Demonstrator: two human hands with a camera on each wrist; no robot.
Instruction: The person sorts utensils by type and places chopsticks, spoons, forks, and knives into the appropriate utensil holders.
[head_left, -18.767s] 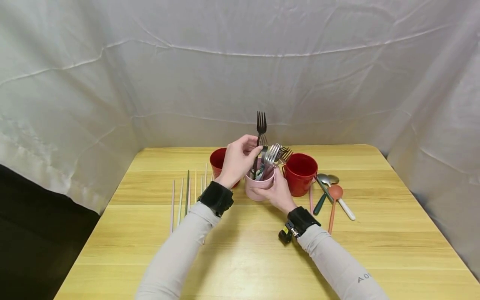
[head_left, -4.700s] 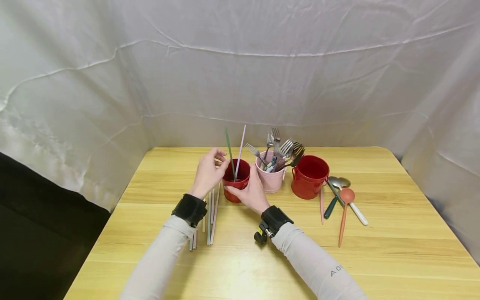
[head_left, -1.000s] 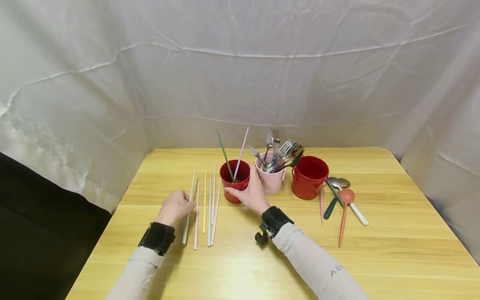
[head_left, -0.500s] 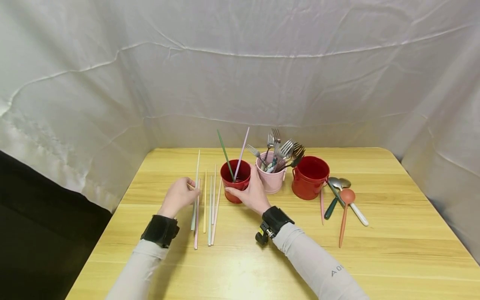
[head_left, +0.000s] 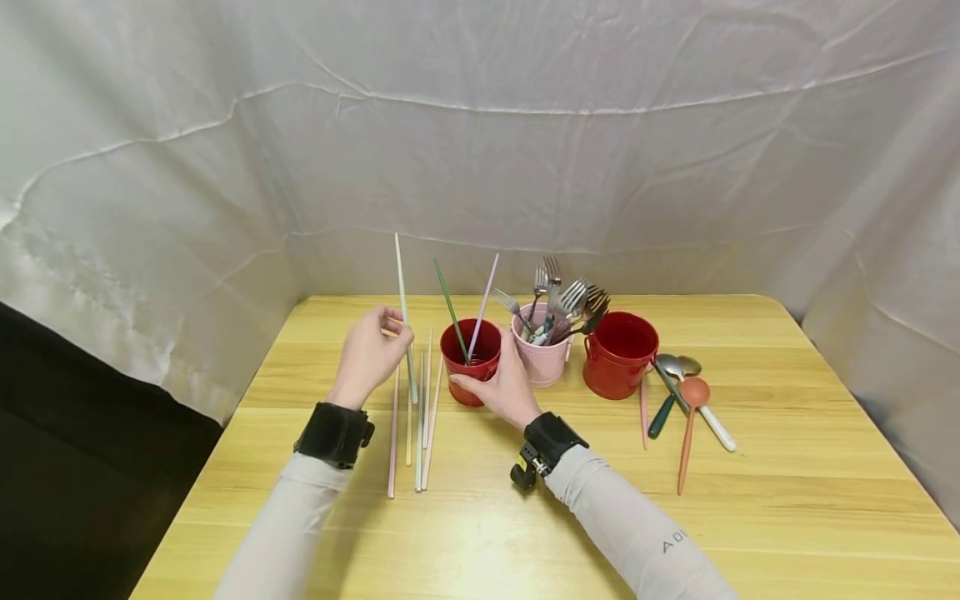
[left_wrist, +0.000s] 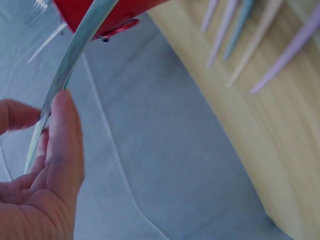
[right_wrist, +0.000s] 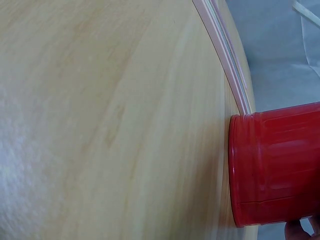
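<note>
My left hand (head_left: 371, 352) pinches a pale blue-green chopstick (head_left: 401, 279), held upright above the table to the left of a red bucket (head_left: 452, 363). In the left wrist view the thumb and fingers grip this chopstick (left_wrist: 75, 52) partway along its length. My right hand (head_left: 512, 390) holds the red bucket around its front and right side; the right wrist view shows the bucket's wall (right_wrist: 280, 160) with a fingertip at the lower edge. A green chopstick (head_left: 448, 300) and a lilac chopstick (head_left: 486, 293) lean inside that bucket.
Several chopsticks (head_left: 394, 433) lie on the wooden table (head_left: 480, 542) between my arms. A pink bucket (head_left: 542, 367) of forks stands beside the red one, then a second red bucket (head_left: 615, 375). Several spoons, including an orange spoon (head_left: 687, 442), lie to the right.
Over the last second my left hand has lifted the blue-green chopstick off the table, up and rightward. Earlier, it was handling a black fork at the pink bucket. My right hand now steadies the red bucket.
</note>
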